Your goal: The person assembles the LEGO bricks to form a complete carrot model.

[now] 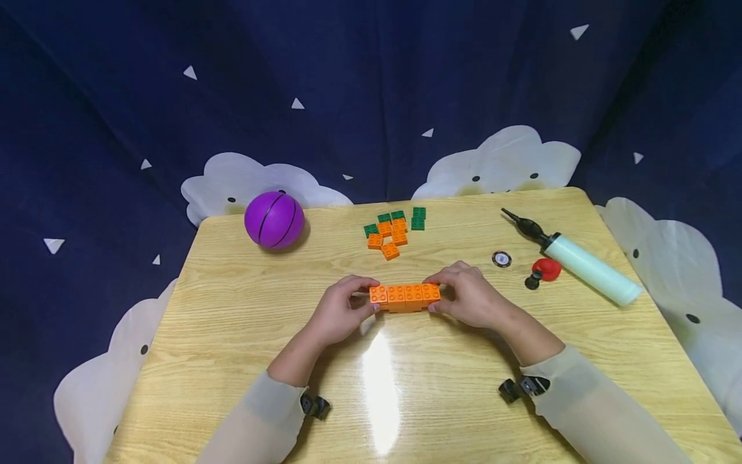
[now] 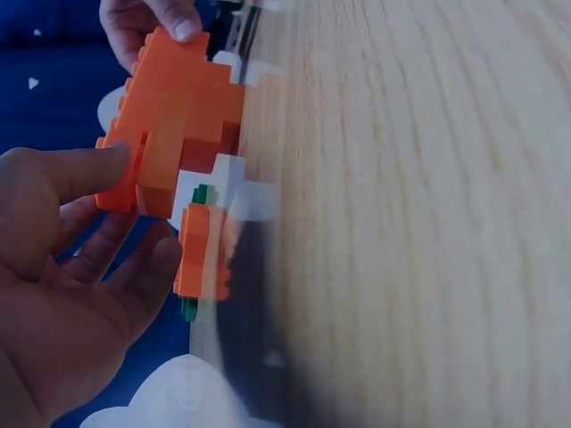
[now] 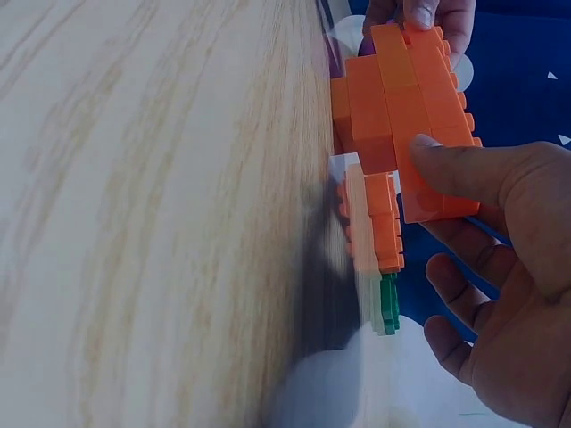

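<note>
Lengthwise, the orange brick block runs left to right across the middle of the wooden table, its studs facing up and its stepped, shorter lower rows facing down. The person's hands are apart, with the block between them: the left hand pinches its left end, the right hand its right end. Beyond its long side lie loose orange and green bricks.
</note>
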A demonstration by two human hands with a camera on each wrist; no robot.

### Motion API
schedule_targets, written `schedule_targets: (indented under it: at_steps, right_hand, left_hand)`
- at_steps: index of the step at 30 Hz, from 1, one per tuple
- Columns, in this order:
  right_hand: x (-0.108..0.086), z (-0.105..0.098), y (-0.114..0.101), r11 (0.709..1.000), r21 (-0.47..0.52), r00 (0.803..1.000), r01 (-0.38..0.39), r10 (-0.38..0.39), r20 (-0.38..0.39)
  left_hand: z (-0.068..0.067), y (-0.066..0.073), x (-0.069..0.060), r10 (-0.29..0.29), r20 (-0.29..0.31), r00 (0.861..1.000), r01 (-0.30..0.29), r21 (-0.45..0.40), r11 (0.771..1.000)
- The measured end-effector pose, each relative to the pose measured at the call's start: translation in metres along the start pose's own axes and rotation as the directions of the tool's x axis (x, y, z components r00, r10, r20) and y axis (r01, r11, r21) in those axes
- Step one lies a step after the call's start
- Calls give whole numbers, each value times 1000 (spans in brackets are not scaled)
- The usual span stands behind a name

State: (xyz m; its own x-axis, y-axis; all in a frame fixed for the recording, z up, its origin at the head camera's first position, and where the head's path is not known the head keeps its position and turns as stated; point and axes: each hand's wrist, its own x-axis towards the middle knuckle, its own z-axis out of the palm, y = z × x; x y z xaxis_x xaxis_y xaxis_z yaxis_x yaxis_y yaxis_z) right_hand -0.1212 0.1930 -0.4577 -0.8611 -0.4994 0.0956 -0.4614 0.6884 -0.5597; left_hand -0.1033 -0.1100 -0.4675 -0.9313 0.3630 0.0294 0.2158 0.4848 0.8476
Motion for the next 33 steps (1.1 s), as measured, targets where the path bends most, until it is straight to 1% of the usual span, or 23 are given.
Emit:
schedule_targets:
  at_steps: [3,8,12,18,24,33]
  right_hand:
    - [0,0,1,1000,-6,1000,7,-7,-3]
    - [0,0,1,1000,-7,1000,13,-13,-6]
    - [1,1,1,1000,-4,1000,11,-11,-6]
    - [1,1,0,1000,0,1000,12,-12,-6]
    - [1,1,0,1000,-2,1000,19,-19,-11]
    - [1,2,0,1000,1,1000,15,-15,-8]
  left_hand:
    - [2,-3,1,-9,3,1000,9,-29,1000]
    - [3,-5,1,-42,21,999,44,-103,994]
    - [4,-6,1,-51,22,998,53,-123,991]
    - [5,-9,2,-31,26,999,34,-110,993]
    - [6,-8,4,11,14,1000,-10,-56,998]
    - [8,-10,4,4,12,1000,-4,-42,999]
